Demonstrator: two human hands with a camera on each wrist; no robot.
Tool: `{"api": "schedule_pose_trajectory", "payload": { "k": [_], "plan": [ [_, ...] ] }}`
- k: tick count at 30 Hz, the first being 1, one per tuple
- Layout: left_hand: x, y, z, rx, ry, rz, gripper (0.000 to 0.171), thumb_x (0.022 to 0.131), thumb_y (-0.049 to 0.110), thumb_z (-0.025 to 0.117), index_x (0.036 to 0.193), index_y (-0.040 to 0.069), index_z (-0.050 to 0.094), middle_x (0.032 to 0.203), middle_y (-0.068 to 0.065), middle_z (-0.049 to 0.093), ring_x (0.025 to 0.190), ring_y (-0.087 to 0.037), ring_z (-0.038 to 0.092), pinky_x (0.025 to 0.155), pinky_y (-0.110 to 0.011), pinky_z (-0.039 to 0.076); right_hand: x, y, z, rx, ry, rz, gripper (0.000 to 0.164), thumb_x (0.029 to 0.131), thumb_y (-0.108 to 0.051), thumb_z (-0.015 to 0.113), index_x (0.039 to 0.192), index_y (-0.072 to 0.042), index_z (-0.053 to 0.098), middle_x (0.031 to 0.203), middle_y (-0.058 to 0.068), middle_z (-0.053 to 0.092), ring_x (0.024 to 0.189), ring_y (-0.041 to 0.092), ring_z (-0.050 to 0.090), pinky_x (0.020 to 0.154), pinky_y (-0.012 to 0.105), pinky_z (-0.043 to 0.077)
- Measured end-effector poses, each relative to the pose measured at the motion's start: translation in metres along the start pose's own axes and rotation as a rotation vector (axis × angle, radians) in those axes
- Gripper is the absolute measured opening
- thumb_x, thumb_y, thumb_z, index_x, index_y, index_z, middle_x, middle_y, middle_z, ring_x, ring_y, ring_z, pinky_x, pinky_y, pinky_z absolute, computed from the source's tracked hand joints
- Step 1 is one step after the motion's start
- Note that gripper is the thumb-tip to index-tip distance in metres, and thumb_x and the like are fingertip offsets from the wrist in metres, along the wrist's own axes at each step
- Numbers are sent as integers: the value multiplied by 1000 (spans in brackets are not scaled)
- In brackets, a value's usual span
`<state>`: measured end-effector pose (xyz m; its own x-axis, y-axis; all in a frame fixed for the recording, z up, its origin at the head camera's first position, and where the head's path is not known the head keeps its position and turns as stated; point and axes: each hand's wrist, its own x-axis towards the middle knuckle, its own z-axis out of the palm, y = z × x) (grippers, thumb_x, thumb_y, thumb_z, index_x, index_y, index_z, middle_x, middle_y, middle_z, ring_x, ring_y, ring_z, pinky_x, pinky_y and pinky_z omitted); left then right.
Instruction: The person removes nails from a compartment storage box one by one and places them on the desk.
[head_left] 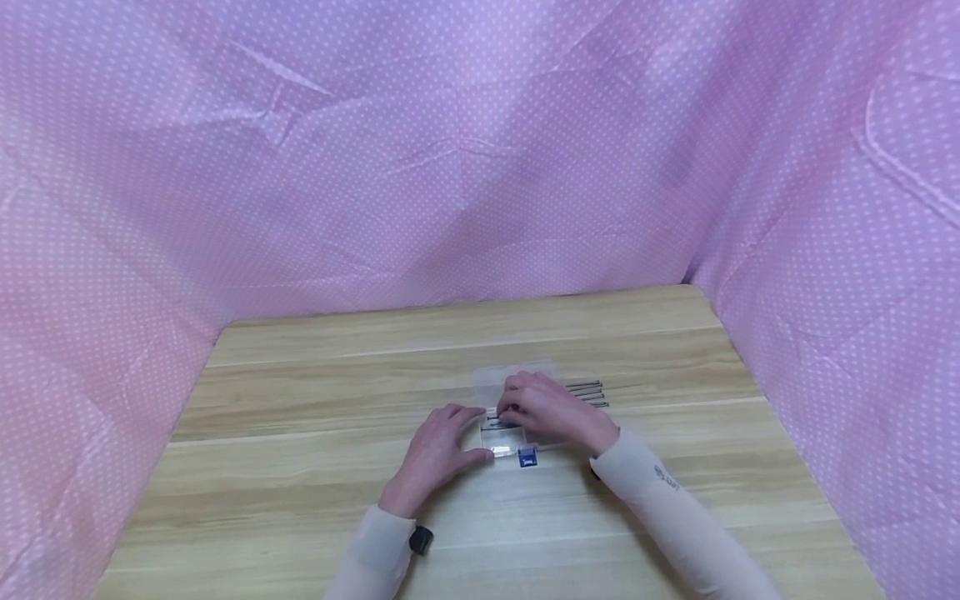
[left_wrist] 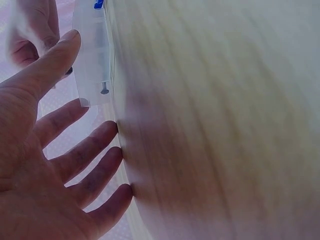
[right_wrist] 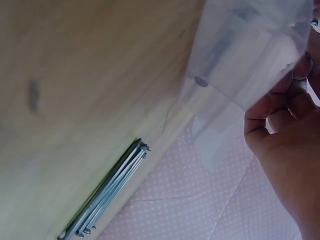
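Observation:
A clear plastic box (head_left: pixel 502 440) with a blue latch (head_left: pixel 527 457) lies on the table, its lid (head_left: pixel 489 379) folded back on the far side. My left hand (head_left: pixel 437 454) holds the box's left end, thumb on the near corner and fingers by the far one. Over the box, my right hand (head_left: pixel 546 407) has its fingers curled, pinching a nail whose end (right_wrist: pixel 314 21) shows at the fingertips. Inside the box lie dark nails, one with its flat head (left_wrist: pixel 104 90) visible through the wall. More long nails (right_wrist: pixel 107 192) lie side by side to the box's right.
The box stands on a light wood-grain table (head_left: pixel 315 483). Pink dotted cloth (head_left: pixel 450 167) hangs behind the table and along both sides. A black band (head_left: pixel 422 540) sits at the left wrist, over a pale sleeve.

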<state>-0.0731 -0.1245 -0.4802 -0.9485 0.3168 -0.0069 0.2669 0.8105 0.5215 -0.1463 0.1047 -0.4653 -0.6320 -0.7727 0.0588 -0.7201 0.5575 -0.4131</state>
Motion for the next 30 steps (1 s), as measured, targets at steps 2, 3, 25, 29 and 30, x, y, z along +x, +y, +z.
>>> {"api": "schedule_pose_trajectory", "payload": {
  "k": [2, 3, 25, 29, 30],
  "plan": [
    [0, 0, 0, -1, -1, -1, 67, 83, 45, 85, 138, 12, 64, 133, -11, 63, 124, -34, 57, 103, -53, 48, -1, 0, -1, 3, 6, -2, 13, 97, -23, 74, 107, -18, 79, 98, -9, 63, 92, 9, 56, 87, 32, 49],
    [0, 0, 0, -1, -1, 0, 67, 83, 45, 85, 138, 12, 64, 133, -11, 63, 124, -34, 57, 103, -53, 48, -1, -1, -1, 6, 12, -4, 13, 97, -23, 74, 107, -17, 79, 98, -8, 64, 92, 9, 56, 87, 33, 49],
    [-1, -1, 1, 2, 5, 11, 68, 84, 46, 84, 140, 14, 64, 133, -11, 63, 123, -33, 58, 103, -52, 48, -14, 0, -5, 91, 133, -56, 9, 97, -17, 73, 105, -17, 75, 101, -8, 73, 91, 8, 66, 89, 37, 50],
    [-1, -1, 1, -6, 5, 9, 68, 83, 46, 85, 140, 13, 64, 133, -11, 63, 123, -34, 58, 103, -52, 48, -16, 0, -7, 84, 160, -67, 8, 96, -16, 74, 104, -15, 76, 97, -8, 73, 88, 8, 66, 86, 37, 51],
    [-1, 0, 1, -7, 5, 9, 68, 83, 46, 85, 140, 14, 64, 133, -11, 63, 123, -34, 58, 103, -52, 48, -17, 0, -7, 81, 166, -66, 8, 96, -16, 75, 104, -14, 76, 97, -7, 73, 89, 8, 66, 86, 37, 51]
  ]
}}
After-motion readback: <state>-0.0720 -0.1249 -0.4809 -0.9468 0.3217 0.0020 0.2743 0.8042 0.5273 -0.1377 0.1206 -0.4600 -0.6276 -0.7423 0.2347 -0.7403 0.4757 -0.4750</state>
